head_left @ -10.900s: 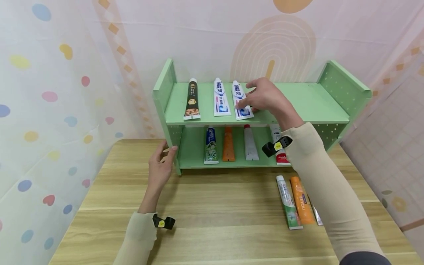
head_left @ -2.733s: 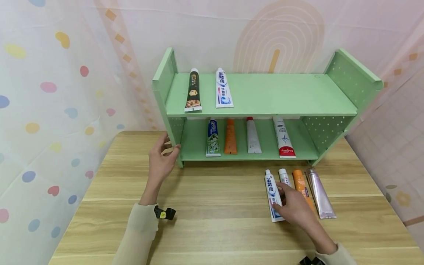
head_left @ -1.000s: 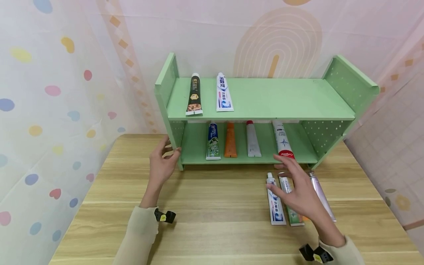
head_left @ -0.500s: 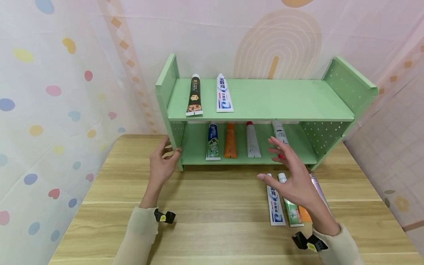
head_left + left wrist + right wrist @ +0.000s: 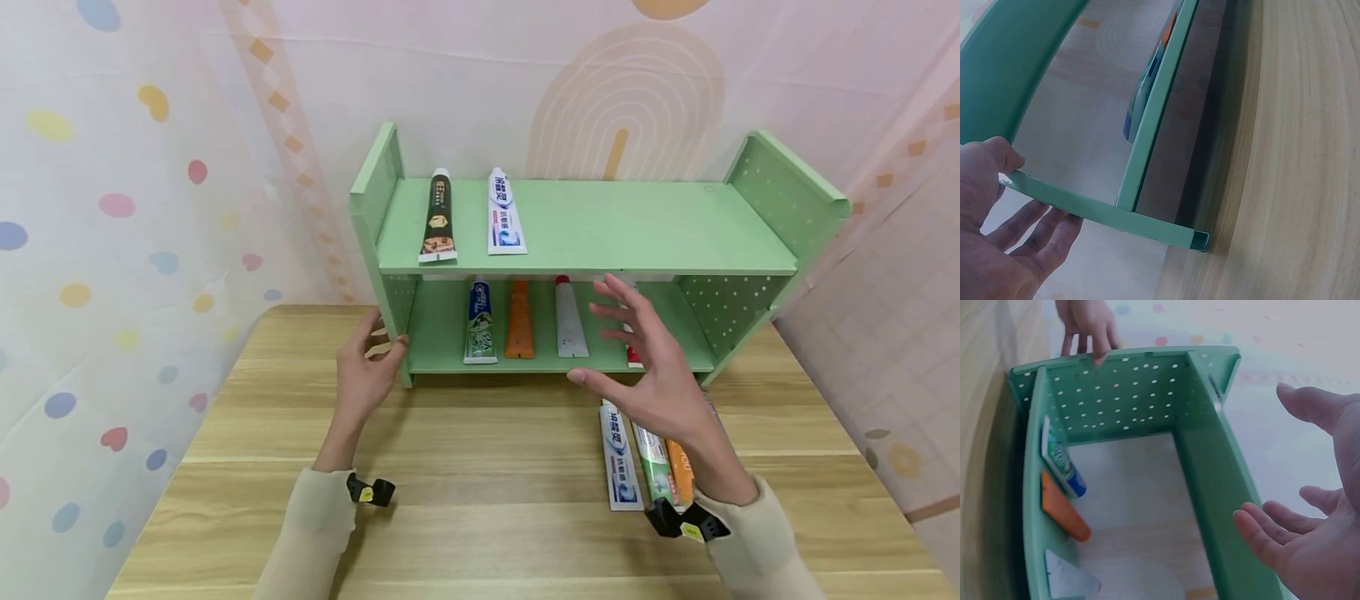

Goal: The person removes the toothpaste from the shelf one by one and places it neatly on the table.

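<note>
My left hand [image 5: 366, 371] holds the front edge of the left side panel of a green two-tier shelf [image 5: 585, 371], thumb on one side and fingers on the other, as the left wrist view shows. Fingers spread and holding nothing, my right hand [image 5: 652, 367] hovers in front of the lower tier. Below it on the table lie a white-and-blue toothpaste tube [image 5: 621, 458], a green-and-white tube [image 5: 656, 462] and an orange tube [image 5: 680, 471]. A silvery-pink tube [image 5: 712, 408] is mostly hidden by my right hand and wrist.
On the upper tier lie a black toothpaste tube [image 5: 438, 217] and a white-and-blue one [image 5: 506, 212]. The lower tier bears a blue-green tube [image 5: 480, 325], an orange one [image 5: 519, 321], a grey one [image 5: 570, 321] and a partly hidden red-and-white one [image 5: 633, 357]. A patterned curtain [image 5: 187, 167] hangs behind.
A white-and-blue tube has gone from the upper tier to the table. My right hand has let go of it and risen toward the lower tier. My left hand has stayed on the shelf.
</note>
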A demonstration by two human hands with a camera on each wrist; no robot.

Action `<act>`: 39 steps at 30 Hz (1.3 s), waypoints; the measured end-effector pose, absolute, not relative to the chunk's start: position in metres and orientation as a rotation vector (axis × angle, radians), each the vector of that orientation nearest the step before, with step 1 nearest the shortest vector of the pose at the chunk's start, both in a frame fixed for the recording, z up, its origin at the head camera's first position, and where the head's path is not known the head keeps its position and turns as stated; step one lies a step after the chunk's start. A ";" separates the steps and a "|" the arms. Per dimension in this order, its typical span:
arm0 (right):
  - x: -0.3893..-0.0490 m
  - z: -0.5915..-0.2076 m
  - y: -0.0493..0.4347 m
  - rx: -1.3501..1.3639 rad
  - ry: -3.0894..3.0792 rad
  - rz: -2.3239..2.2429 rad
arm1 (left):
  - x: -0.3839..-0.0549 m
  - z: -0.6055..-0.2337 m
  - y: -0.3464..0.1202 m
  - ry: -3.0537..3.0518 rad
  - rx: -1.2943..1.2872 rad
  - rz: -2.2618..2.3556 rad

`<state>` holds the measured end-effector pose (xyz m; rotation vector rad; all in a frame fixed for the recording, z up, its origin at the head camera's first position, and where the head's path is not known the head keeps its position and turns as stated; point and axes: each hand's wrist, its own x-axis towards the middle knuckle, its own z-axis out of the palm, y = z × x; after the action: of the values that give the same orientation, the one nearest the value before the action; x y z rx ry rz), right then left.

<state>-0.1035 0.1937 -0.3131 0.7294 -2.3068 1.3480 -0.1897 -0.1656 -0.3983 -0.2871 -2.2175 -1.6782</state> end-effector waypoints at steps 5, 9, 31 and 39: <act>-0.108 -0.303 0.191 0.735 -2.292 1.416 | -0.190 -0.399 -0.165 -2.231 -0.272 -1.653; -0.112 -0.294 0.189 0.747 -2.265 1.474 | -0.188 -0.396 -0.163 -2.236 -0.267 -1.660; -0.148 -0.243 0.182 0.725 -2.337 1.669 | -0.202 -0.418 -0.172 -2.209 -0.298 -1.660; -0.166 -0.231 0.175 0.634 -2.393 1.706 | -0.201 -0.417 -0.171 -2.207 -0.292 -1.661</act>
<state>-0.1655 0.1753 -0.2307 0.6339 -2.3929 1.7061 -0.2005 -0.1709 -0.4168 -0.2923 -2.2070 -1.6612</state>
